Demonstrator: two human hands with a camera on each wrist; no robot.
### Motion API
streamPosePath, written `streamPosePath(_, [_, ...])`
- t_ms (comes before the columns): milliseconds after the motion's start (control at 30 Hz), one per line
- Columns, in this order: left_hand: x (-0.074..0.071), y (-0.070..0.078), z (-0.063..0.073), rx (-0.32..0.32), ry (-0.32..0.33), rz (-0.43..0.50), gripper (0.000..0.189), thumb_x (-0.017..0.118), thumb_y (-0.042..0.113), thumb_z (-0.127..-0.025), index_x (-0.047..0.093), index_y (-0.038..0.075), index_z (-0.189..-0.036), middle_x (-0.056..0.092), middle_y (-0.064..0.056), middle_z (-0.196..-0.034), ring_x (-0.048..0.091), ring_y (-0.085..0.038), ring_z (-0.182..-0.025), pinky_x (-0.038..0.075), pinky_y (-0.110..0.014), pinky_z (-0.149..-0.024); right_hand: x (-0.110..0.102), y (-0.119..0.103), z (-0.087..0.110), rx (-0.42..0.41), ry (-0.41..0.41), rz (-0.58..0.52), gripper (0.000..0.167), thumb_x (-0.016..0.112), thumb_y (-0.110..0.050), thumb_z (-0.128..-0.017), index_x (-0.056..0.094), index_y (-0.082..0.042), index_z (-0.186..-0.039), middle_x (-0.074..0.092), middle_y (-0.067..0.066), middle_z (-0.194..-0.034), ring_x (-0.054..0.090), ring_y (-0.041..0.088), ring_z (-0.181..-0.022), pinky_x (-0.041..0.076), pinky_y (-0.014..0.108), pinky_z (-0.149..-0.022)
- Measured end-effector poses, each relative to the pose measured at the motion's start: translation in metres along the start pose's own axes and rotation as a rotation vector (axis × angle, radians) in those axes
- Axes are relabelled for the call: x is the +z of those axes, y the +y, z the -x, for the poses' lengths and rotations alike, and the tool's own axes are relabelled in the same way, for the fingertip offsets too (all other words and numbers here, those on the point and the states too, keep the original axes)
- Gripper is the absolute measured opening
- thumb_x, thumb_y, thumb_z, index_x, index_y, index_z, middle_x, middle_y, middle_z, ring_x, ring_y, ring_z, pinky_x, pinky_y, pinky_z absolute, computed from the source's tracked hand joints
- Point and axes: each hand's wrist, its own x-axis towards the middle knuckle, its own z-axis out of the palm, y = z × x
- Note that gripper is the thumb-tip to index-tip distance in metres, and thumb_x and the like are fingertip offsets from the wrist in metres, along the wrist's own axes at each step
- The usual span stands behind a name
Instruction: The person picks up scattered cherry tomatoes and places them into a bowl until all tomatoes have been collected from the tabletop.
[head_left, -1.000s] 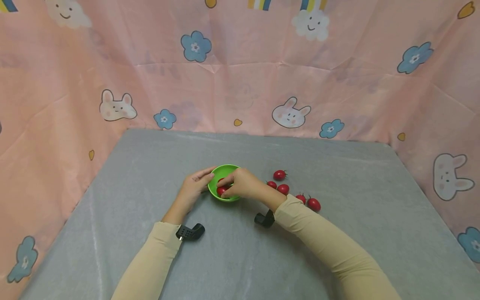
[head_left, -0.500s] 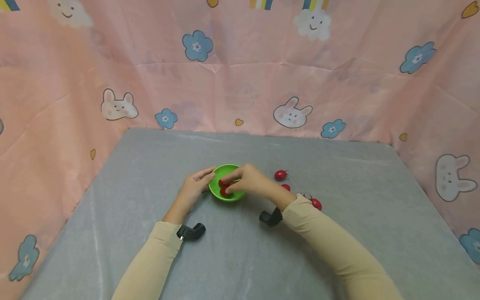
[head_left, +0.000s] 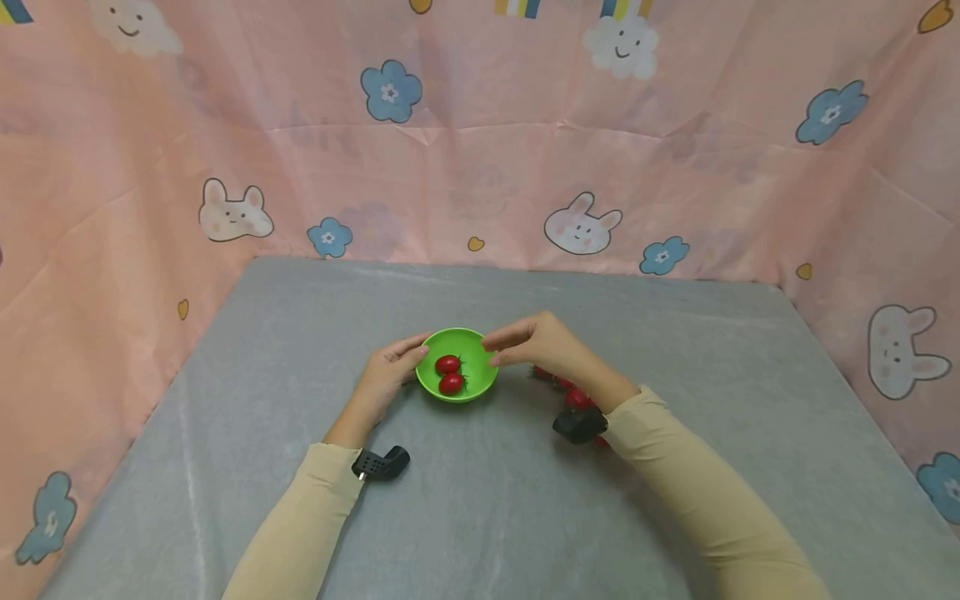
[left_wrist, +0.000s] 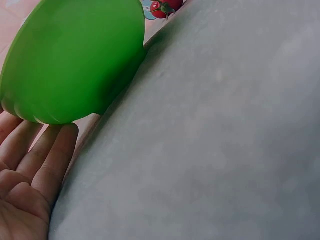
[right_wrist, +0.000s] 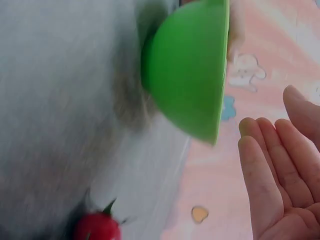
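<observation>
In head view, the left hand (head_left: 384,375) holds the green bowl (head_left: 478,375) with two tomatoes (head_left: 448,365), while loose tomatoes (head_left: 577,398) lie nearer the right hand (head_left: 543,343), below its wrist; in left-wrist view, fingers (left_wrist: 59,157) touch the bowl; in right-wrist view, thumb and fingers (right_wrist: 260,182) are apart, empty.

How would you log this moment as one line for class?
left hand: holds green bowl | right hand: empty, near bowl's rim | in bowl: two cherry tomatoes | on gray tabletop: other cherry tomatoes

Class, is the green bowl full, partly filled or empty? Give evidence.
The bowl is partly filled: two red tomatoes lie inside, bare green showing around them.
</observation>
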Motion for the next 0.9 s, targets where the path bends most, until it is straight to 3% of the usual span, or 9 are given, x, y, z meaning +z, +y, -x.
streamPosePath(333, [0.001, 0.001, 0.001, -0.001, 0.003, 0.000, 0.041, 0.058, 0.020, -0.101, 0.057, 0.005, -0.139, 0.058, -0.017, -0.142, 0.066, 0.003, -0.093, 0.054, -0.017, -0.082, -0.029, 0.015, 0.007, 0.059, 0.084, -0.018, 0.038, 0.082, -0.029, -0.082, 0.075, -0.017, -0.117, 0.074, 0.001, -0.119, 0.066, 0.017, -0.115, 0.054, 0.034, -0.091])
streamPosePath(667, [0.001, 0.001, 0.001, 0.002, 0.010, 0.010, 0.041, 0.057, 0.018, -0.101, 0.057, 0.003, -0.139, 0.057, -0.019, -0.142, 0.065, 0.004, -0.093, 0.054, -0.016, -0.081, -0.048, 0.030, 0.010, 0.068, 0.122, -0.064, 0.042, 0.081, -0.030, -0.083, 0.073, -0.014, -0.121, 0.072, 0.004, -0.123, 0.060, 0.021, -0.126, 0.039, 0.048, -0.115])
streamPosePath(900, [0.002, 0.001, 0.001, -0.002, 0.015, -0.003, 0.041, 0.058, 0.019, -0.101, 0.057, 0.004, -0.139, 0.058, -0.017, -0.142, 0.065, 0.004, -0.093, 0.054, -0.016, -0.081, -0.060, 0.040, 0.010, 0.072, 0.118, -0.047, 0.039, 0.075, -0.023, -0.089, 0.070, -0.011, -0.126, 0.069, 0.008, -0.129, 0.061, 0.023, -0.125, 0.039, 0.050, -0.114])
